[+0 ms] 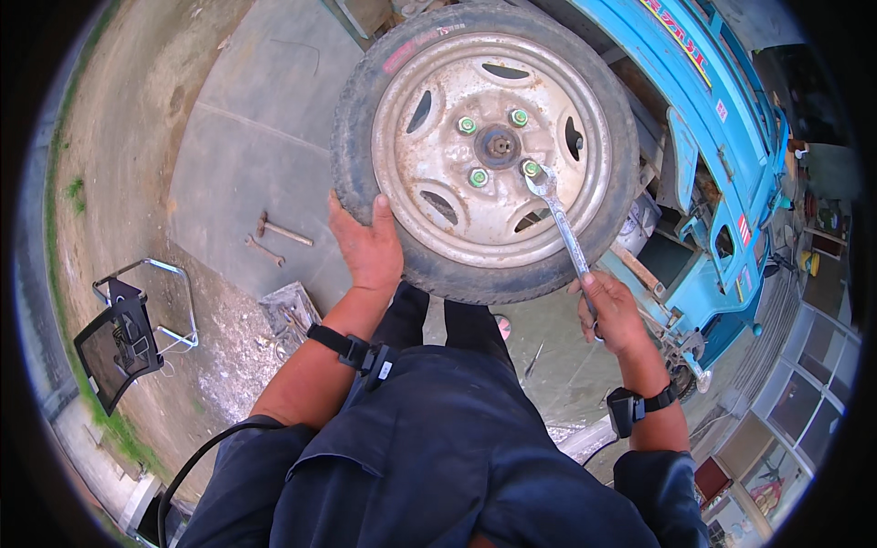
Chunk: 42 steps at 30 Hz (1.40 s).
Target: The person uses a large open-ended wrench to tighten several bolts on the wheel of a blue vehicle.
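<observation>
A wheel with a black tyre (365,110) and a rusty silver rim (429,73) stands in front of me. Several greenish lug nuts (479,178) surround its centre hub (499,146). My right hand (614,309) is closed around the lower end of a steel wrench (568,233). The wrench's open jaw sits at the lower-right lug nut (531,168). At the tyre's lower left, my left hand (370,247) grips the edge, thumb on the sidewall and fingers along the tread.
A blue vehicle body (722,164) stands close on the right. On the ground to the left lie a hammer (285,230) and another wrench (265,250). A tray of tools (290,315) is near my left forearm, and a folding chair (123,338) stands farther left.
</observation>
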Each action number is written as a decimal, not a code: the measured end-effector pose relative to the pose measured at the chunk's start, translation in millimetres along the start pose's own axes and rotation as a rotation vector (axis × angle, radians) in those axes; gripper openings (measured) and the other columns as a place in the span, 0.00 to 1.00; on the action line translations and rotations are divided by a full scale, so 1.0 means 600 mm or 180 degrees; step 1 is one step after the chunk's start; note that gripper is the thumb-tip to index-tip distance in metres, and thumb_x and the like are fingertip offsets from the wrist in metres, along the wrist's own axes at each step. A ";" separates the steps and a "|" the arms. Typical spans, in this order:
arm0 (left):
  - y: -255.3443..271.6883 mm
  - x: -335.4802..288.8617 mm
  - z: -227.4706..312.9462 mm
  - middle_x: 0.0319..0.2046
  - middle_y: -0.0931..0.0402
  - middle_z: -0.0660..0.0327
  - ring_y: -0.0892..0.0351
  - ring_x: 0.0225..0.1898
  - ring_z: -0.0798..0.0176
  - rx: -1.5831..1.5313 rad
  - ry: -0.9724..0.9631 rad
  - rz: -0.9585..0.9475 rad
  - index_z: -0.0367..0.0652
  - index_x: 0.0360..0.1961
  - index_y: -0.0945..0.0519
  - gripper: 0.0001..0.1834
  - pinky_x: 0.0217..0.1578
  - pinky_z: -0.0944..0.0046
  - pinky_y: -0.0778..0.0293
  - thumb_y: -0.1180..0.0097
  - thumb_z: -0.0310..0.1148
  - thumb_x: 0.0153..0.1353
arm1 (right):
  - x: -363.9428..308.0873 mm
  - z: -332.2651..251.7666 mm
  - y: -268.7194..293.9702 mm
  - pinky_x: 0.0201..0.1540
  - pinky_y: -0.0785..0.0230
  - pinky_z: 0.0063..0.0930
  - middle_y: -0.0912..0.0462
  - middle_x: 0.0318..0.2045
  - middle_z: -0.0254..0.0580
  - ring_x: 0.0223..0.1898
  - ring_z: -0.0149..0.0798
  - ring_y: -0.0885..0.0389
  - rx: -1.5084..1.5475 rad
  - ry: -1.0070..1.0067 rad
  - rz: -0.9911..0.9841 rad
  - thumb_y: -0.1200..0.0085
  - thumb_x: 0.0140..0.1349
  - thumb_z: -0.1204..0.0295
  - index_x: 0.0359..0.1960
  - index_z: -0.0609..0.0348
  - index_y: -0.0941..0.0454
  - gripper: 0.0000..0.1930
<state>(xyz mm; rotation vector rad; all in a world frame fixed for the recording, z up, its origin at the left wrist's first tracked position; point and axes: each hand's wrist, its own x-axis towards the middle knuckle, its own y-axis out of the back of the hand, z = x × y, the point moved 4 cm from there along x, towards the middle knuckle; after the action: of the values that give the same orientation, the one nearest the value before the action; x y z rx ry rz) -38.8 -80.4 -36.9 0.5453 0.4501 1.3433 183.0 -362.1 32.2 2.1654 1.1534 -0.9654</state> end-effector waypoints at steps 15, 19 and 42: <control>0.003 0.018 0.000 0.63 0.42 0.31 0.42 0.65 0.34 0.0007 -0.0146 -0.0104 0.23 0.68 0.47 0.46 0.67 0.46 0.46 0.45 0.52 0.66 | 0.068 -0.123 0.111 0.16 0.41 0.22 0.28 0.12 0.34 0.11 0.27 0.32 -0.1189 0.0022 -0.0582 0.51 0.71 0.56 0.36 0.62 0.20 0.19; 0.005 0.019 0.001 0.63 0.43 0.31 0.42 0.65 0.35 -0.0003 -0.0092 -0.0079 0.24 0.69 0.47 0.45 0.67 0.46 0.46 0.45 0.51 0.67 | 0.052 -0.079 0.076 0.15 0.42 0.22 0.30 0.12 0.33 0.11 0.27 0.33 -0.0756 -0.0010 -0.0406 0.51 0.72 0.56 0.36 0.61 0.22 0.19; 0.004 0.024 -0.005 0.63 0.43 0.31 0.43 0.66 0.35 0.0065 -0.0234 -0.0140 0.21 0.68 0.48 0.45 0.67 0.46 0.47 0.45 0.49 0.67 | 0.020 -0.064 0.065 0.15 0.42 0.22 0.29 0.12 0.34 0.10 0.28 0.32 -0.0721 0.0040 -0.0203 0.54 0.74 0.56 0.35 0.61 0.23 0.20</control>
<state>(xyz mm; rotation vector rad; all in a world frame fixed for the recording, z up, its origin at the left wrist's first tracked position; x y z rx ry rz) -39.7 -65.8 -37.8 0.5964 0.4138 1.2735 234.2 -349.3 50.9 1.9678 1.2791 -0.8058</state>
